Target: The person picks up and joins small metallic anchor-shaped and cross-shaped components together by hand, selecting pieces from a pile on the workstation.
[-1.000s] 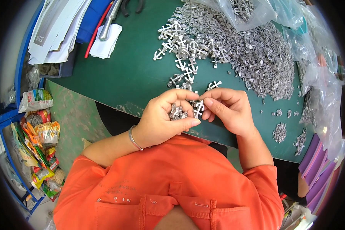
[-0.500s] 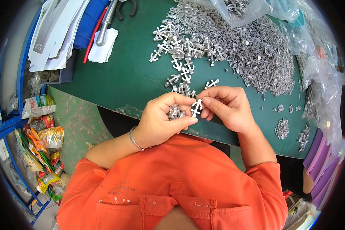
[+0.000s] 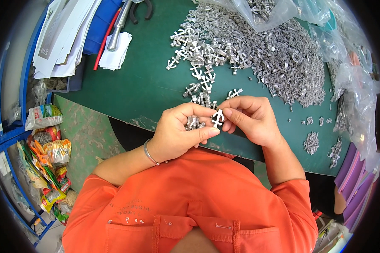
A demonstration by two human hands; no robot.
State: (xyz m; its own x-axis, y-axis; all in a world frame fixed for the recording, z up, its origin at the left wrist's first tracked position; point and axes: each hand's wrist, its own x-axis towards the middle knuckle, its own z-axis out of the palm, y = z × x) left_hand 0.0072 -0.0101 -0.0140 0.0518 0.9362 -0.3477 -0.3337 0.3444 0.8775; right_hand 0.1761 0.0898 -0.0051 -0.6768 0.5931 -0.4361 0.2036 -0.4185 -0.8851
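A silver metal anchor-shaped piece (image 3: 217, 118) is held upright between the fingertips of my two hands, just over the table's near edge. My left hand (image 3: 176, 126), palm turned up, grips it between thumb and forefinger. Cupped in that same palm are several more metal pieces (image 3: 193, 123), partly hidden by the fingers. My right hand (image 3: 253, 120) pinches at the upper right side of the anchor; its fingertips partly cover the contact. Just beyond the hands lies a trail of loose metal anchors (image 3: 204, 80), with another anchor (image 3: 234, 93) beside my right fingers.
A large heap of small grey metal parts (image 3: 282, 63) covers the far right of the green table (image 3: 143, 84), beside clear plastic bags (image 3: 358, 101). Small piles (image 3: 311, 142) lie at right. Pliers (image 3: 140, 12), a metal-handled tool (image 3: 119, 31) and papers (image 3: 63, 38) are far left.
Almost nothing differs. The whole picture has shifted slightly, and both hands keep the same hold around the anchor.
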